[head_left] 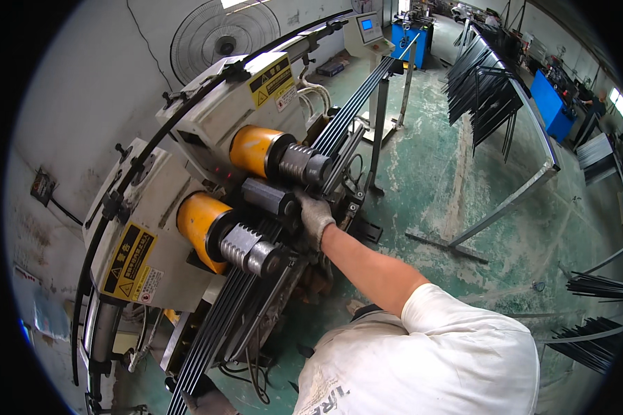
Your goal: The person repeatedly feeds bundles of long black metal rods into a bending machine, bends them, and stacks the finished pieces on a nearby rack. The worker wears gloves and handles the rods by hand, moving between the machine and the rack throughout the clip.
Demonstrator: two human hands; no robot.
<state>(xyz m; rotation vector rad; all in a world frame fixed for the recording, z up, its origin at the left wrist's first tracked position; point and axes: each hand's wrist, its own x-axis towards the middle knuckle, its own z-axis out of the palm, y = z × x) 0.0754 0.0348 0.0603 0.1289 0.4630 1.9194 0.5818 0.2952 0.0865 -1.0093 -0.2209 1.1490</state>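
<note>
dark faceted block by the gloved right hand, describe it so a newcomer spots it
Find the pale machine with two yellow cylinders. Between their ridged grey ends, beside the right hand, sits the dark block. Unlike those ends, it is flat-sided, with no ridges.

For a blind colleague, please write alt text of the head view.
A gloved right hand is at the end of a dark hexagonal block on a pale machine with two orange cylinders; bottom left, the left hand is at long dark tubes.
</note>
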